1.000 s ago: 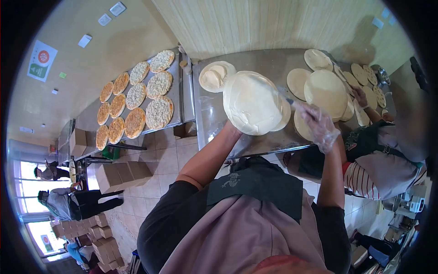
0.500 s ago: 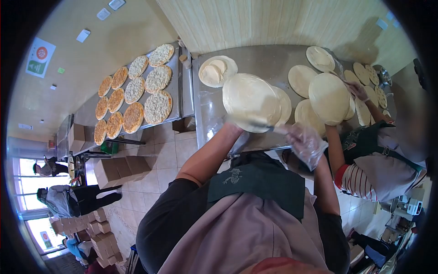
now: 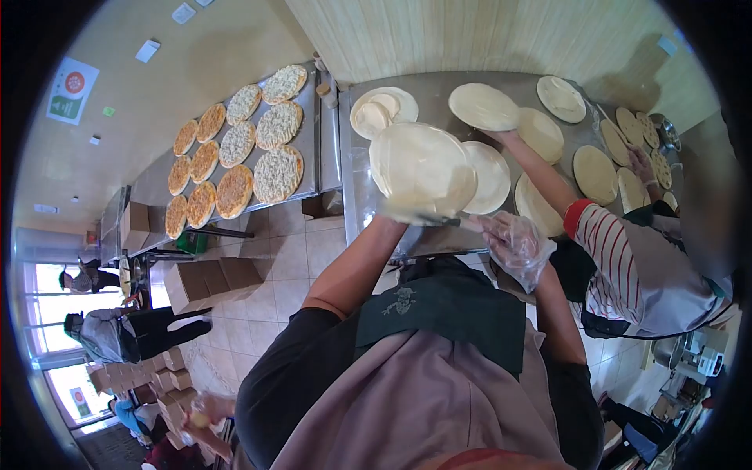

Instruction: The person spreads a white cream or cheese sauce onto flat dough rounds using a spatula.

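A large round of pale dough [image 3: 423, 166] is held up over the metal table [image 3: 439, 86]. My left hand [image 3: 398, 219] is mostly hidden beneath that dough, so its fingers do not show. My right hand [image 3: 513, 243], in a clear plastic glove, grips the handle of a spatula [image 3: 423, 217] whose blade is blurred at the dough's near edge. Another dough round [image 3: 487, 178] lies just right of the held one. Behind it, at the back left of the table, smaller rounds [image 3: 371, 119] rest on a bigger one.
A co-worker in striped sleeves [image 3: 615, 243] stands close on the right, one hand under a dough round [image 3: 484, 107] reaching toward my side. Topped rounds [image 3: 278, 174] cover the left table. Cardboard boxes [image 3: 207, 283] stand on the floor. A hand shows at lower left.
The co-worker's arm and dough round have moved left and back, near my dough. My held dough has shifted slightly left, uncovering more of the round beside it. A hand has appeared at lower left.
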{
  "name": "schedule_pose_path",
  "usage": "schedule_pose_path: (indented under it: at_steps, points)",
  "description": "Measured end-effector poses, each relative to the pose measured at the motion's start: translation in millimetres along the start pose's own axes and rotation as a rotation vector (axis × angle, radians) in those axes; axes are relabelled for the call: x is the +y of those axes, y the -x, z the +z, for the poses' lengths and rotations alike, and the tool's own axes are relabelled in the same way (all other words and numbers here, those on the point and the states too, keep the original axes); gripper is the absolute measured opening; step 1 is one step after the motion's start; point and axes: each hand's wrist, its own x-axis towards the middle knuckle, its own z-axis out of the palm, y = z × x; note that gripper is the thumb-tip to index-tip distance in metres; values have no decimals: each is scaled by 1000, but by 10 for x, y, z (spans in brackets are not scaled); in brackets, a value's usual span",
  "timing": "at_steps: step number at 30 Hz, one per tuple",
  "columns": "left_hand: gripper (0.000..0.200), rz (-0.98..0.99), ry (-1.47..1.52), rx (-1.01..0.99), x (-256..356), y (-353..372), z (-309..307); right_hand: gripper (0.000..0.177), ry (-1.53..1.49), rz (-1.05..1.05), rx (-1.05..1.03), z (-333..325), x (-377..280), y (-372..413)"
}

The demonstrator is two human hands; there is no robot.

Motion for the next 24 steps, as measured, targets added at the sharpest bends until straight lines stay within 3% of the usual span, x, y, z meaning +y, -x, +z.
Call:
schedule_pose_path:
  at_steps: [2,5,8,10,13,18,19,20,22,24]
  points:
    - [53,42,-24,23,38,76,-14,31,-23,61,-110,-62,-1,22]
    - [53,93,-62,47,80,169,-35,30,-53,354,95,0,178,-109]
    - [53,93,-45,21,72,191,43,31,-25,198,284,144,516,-263]
    - [53,106,-28,-6,94,195,67,32,-13,191,282,212,531,-322]
    - [53,149,6,-30,129,263,40,31,6,295,152,252,271,-303]
    - [54,259,-146,8,282,323,-119,31,36,133,-91,194,-198,-121]
    - [52,205,-73,7,284,350,-80,29,-120,6,-10,182,-176,-94]
    - [51,148,0,4,276,388,-46,29,-123,4,-11,167,-139,-72]
    - [51,184,-6,52,245,484,98,30,-390,280,-18,106,-55,-64]
    - [60,233,-113,46,263,528,44,38,-327,243,67,21,125,-239]
